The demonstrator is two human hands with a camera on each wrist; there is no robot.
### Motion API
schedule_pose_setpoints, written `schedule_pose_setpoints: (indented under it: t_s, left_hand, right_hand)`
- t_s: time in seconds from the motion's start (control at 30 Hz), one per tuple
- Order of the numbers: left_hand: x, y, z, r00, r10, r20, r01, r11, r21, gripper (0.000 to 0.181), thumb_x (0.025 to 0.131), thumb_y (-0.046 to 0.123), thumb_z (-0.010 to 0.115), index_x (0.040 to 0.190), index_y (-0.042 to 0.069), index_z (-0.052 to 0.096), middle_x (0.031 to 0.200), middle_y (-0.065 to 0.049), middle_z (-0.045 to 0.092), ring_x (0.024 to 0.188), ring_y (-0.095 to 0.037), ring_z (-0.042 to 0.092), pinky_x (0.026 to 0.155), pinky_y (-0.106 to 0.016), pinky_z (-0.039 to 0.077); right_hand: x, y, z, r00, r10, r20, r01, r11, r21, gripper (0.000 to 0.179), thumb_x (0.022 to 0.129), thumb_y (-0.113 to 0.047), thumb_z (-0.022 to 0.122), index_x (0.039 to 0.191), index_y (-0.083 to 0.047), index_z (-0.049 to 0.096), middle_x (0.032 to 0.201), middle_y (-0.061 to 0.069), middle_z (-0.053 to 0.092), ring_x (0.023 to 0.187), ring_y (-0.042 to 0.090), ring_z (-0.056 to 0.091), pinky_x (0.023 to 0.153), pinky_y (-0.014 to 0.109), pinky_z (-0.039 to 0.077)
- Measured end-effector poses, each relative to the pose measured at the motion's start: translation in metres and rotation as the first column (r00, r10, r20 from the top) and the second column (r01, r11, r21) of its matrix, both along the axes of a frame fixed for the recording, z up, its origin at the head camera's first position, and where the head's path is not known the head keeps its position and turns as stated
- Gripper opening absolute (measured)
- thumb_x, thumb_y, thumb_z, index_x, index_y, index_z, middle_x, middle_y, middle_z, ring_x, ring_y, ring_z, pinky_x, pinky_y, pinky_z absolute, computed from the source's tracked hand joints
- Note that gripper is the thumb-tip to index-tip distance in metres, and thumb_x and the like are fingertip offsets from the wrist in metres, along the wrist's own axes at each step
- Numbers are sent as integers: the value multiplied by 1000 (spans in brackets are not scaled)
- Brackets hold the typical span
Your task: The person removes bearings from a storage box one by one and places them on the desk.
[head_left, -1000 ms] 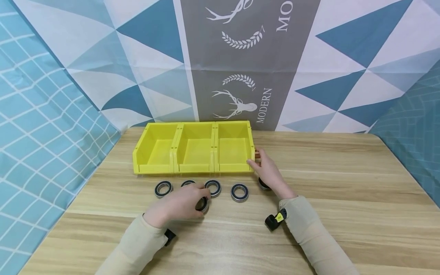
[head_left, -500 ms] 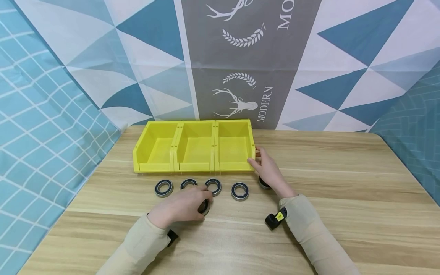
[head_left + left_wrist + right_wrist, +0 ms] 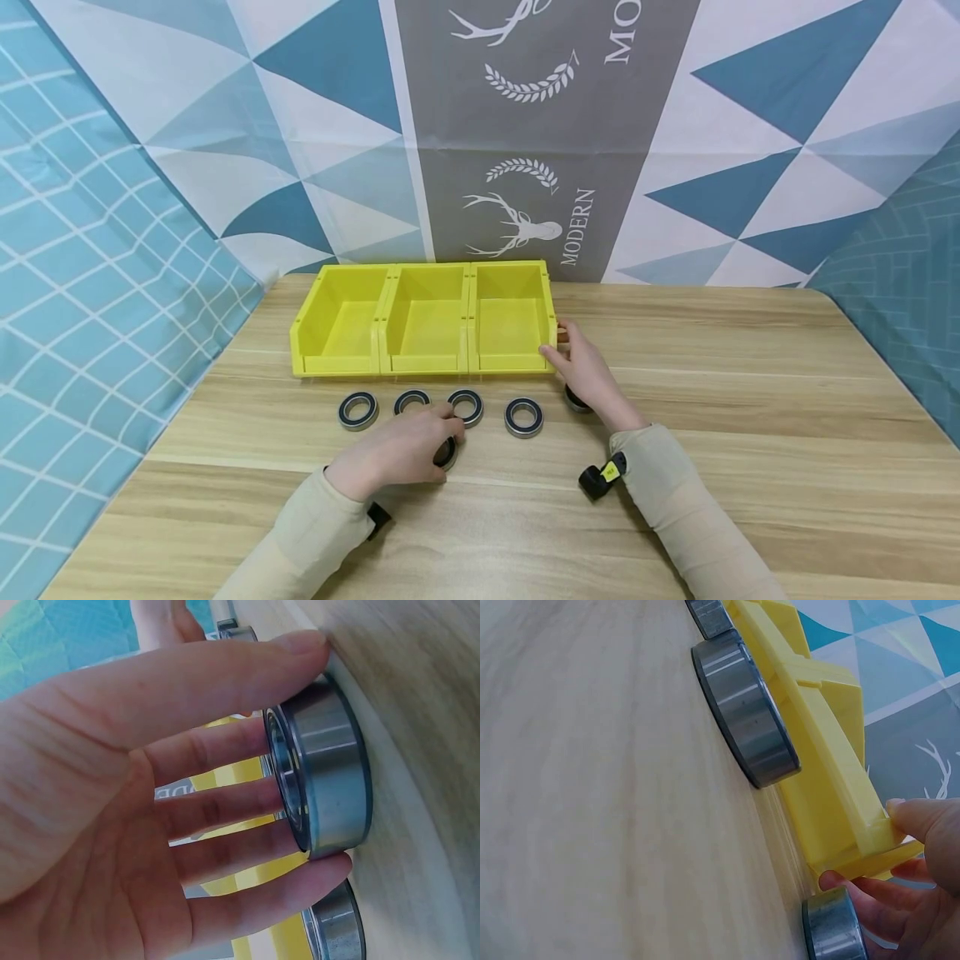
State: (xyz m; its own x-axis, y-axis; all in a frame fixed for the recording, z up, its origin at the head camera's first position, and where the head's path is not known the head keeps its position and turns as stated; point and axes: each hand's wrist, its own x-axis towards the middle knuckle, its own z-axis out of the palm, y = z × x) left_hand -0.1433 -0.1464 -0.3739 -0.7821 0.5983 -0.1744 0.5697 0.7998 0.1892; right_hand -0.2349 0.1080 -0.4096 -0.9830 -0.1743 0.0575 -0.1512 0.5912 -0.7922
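Note:
My left hand (image 3: 401,446) is over the table, thumb and fingers around the rim of a ball bearing (image 3: 334,772) with a steel outer ring and dark seal. That bearing lies flat on the wood, partly covered by the hand in the head view. My right hand (image 3: 588,373) grips the front right corner of the right-hand yellow bin (image 3: 507,364), thumb at the front edge and fingers along the outer side. Below that hand sits another bearing (image 3: 831,926), half hidden by the wrist in the head view.
Two more yellow bins (image 3: 423,365) join the right one in a row at the table's back. In front lie several bearings, among them a left one (image 3: 357,411) and one right of centre (image 3: 522,417). Patterned cloth (image 3: 495,108) hangs behind the wooden table (image 3: 750,417).
The left hand and its bearing have shifted very slightly to the right since a second ago. The right hand stays at the bin's corner.

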Motion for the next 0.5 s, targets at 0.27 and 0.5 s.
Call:
schedule_pose_setpoints:
  t_s: [0.27,0.5]
  left_hand:
    - [1,1,0,1000,-2,-7,2,1000,-3,38,63,21,80,97,17,63,94,1,51,81,-17,51,67,-34,46]
    - [-3,2,6,1000,22,18,-23,998,60,26,75,28,72,92,11,62,90,1,56,75,-13,51,66,-30,45]
  right_hand:
    - [-1,3,1,1000,27,7,-27,1000,10,59,94,-27,49,140,0,23,128,22,47,107,34,54,85,41,48]
    - [0,6,9,998,60,17,-62,989,132,67,96,-41,38,143,1,17,129,25,46,116,37,48,97,48,38]
